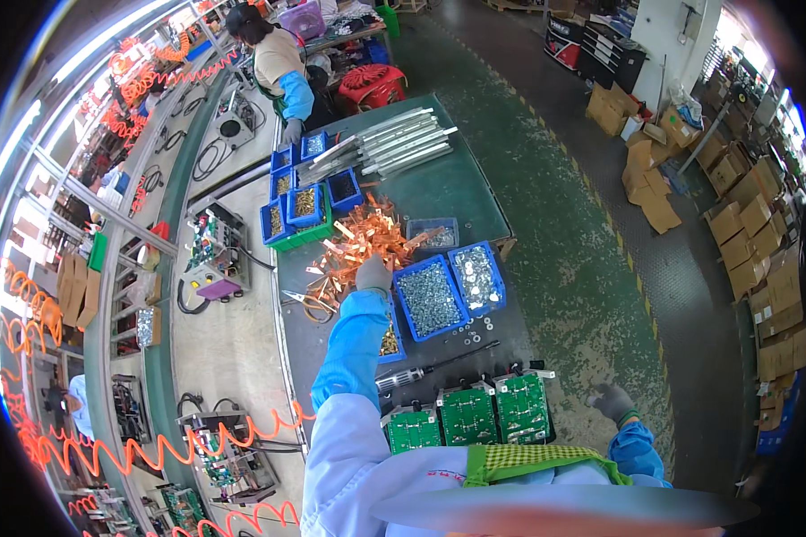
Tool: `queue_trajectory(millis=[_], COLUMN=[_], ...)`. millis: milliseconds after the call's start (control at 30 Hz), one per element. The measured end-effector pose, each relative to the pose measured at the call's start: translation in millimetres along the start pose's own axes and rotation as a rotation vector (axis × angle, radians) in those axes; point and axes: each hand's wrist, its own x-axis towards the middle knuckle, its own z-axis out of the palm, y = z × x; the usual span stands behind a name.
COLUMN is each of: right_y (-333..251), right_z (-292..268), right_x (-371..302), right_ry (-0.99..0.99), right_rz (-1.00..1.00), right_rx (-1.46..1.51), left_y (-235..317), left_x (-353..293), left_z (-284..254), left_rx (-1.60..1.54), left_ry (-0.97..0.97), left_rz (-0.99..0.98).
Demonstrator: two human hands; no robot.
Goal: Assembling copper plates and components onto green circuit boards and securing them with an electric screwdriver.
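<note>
My left hand, in a grey glove and blue sleeve, reaches to the near edge of a heap of copper strips. Its fingers point away and are hidden, so their grip does not show. Scissors lie left of it. To its right stand blue bins of metal fasteners and washers; brass parts show in a bin partly behind my forearm. Out at the right, beyond the table edge, my right hand is gloved, fingers apart, holding nothing. Green circuit boards lie close to my body.
A screwdriver lies before the boards. Farther back are more small bins and a stack of metal bars. A co-worker is at the far left. Opened machines stand on the left bench; cardboard boxes line the right.
</note>
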Motion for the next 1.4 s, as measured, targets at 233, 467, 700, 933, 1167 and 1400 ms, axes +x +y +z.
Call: queue_trajectory(millis=[233,467,700,933,1167,1400], right_y=[12,44,-80,-243,-274,-243], right_z=[21,45,-54,-65,-39,0], right_x=[9,32,-33,-103,-117,-126], right_ry=[-0.012,0.001,0.397,0.104,-0.197,0.024], right_rz=[0.033,-0.008,-0.247,-0.936,-1.106,-0.915], right_rx=[-0.006,0.062,0.725,0.717,1.409,1.121], left_y=[-25,-7,7,135,165,155], left_x=[47,29,-44,-163,-278,-348], left_z=[-48,-142,-178,-164,-105,-30], left_rx=[0.103,-0.127,-1.337,-1.799,-2.028,-2.353], left_ry=[0.036,-0.03,-0.197,-0.721,-0.731,-0.807], left_rz=[0.062,0.155,0.211,0.475,0.269,0.016])
